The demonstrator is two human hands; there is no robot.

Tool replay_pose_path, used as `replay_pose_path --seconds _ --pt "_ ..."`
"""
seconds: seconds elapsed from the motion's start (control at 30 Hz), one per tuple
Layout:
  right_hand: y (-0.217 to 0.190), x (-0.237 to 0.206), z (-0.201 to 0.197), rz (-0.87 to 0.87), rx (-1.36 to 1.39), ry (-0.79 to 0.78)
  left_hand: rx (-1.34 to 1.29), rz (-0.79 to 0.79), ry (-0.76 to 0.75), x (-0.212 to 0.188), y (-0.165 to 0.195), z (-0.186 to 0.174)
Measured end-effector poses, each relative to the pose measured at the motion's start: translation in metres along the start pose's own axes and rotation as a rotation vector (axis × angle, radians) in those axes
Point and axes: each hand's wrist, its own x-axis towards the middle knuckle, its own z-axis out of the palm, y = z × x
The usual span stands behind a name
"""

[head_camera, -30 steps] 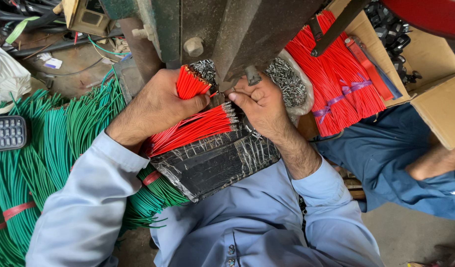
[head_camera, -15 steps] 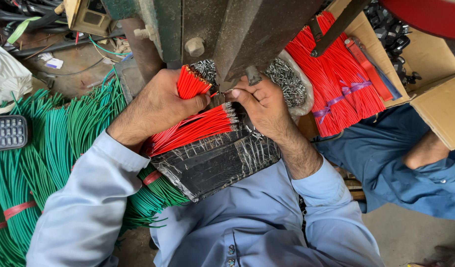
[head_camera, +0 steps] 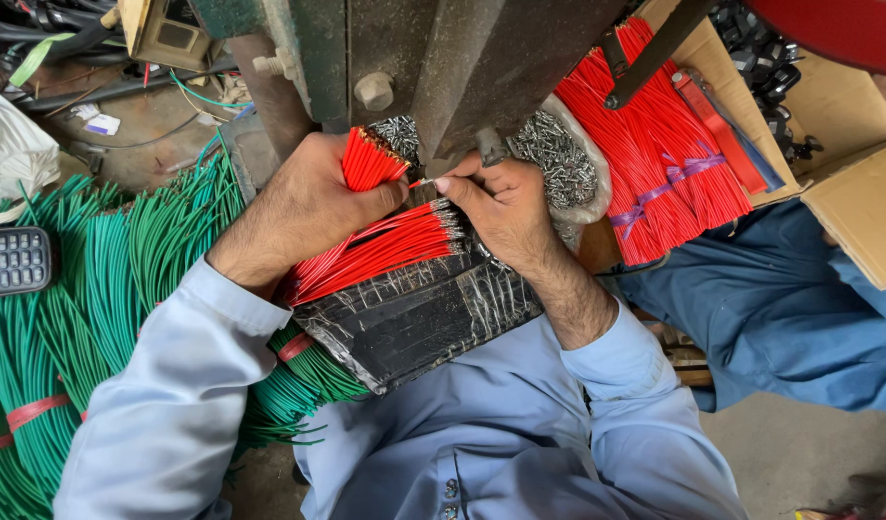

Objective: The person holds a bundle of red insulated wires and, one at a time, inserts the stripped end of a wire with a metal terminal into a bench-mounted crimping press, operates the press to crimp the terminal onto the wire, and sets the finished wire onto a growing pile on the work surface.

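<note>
My left hand point(head_camera: 303, 207) grips a short bundle of red wires point(head_camera: 369, 161), its stripped ends pointing up toward the green press machine point(head_camera: 433, 58). My right hand point(head_camera: 500, 207) pinches a single red wire between thumb and fingers, right under the machine's tool. A second fan of red wires point(head_camera: 380, 250) lies across a black taped board point(head_camera: 414, 318) on my lap, between the two hands. Small metal terminals point(head_camera: 558, 159) sit heaped in a white bag just behind my right hand.
Long green wire bundles point(head_camera: 87, 289) cover the left side, with a keypad phone point(head_camera: 14, 260) on them. A cardboard box point(head_camera: 847, 144) at the right holds tied red wires point(head_camera: 664, 164). Another person's blue-clad leg point(head_camera: 780, 308) is at the right.
My right hand has shifted slightly left toward the bundle in my left hand, still pinching a wire. The other person's arm at the right edge has moved out of view.
</note>
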Motion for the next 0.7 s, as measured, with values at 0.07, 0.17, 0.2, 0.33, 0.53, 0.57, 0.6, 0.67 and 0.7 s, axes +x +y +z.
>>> replay_pose_path --seconds 0.07,0.17,0.2,0.33,0.53,0.57,0.6,0.67,0.7 --pt "-0.0001 0.0001 0.0004 0.011 0.017 -0.001 -0.002 0.018 -0.006 0.0001 0.0 -0.0005" --pt "0.0009 0.0002 0.0004 0.01 0.017 0.005 -0.006 0.026 -0.018 0.0014 -0.0001 0.0003" --pt "0.0014 0.0 0.0006 0.008 0.012 0.006 -0.008 0.025 -0.021 0.0011 -0.0003 0.0004" --pt "0.0055 -0.0006 0.0002 0.002 0.02 0.01 -0.029 0.022 -0.021 0.0013 -0.0015 0.0006" --pt "0.0086 -0.0021 -0.0016 0.057 -0.047 0.026 -0.062 0.037 -0.028 0.0013 -0.0028 0.0015" --pt "0.0082 -0.0016 -0.0003 0.009 -0.014 0.023 -0.071 0.034 -0.026 0.0011 -0.0026 0.0016" --pt "0.0072 -0.0011 0.0006 -0.039 0.02 0.019 -0.081 0.031 -0.023 0.0007 -0.0023 0.0014" --pt "0.0042 0.0005 0.0011 -0.037 -0.016 0.015 -0.053 0.031 -0.018 0.0013 -0.0012 0.0015" --pt "0.0022 0.0006 0.0015 -0.034 -0.034 0.013 -0.04 0.03 -0.016 0.001 -0.0004 0.0016"
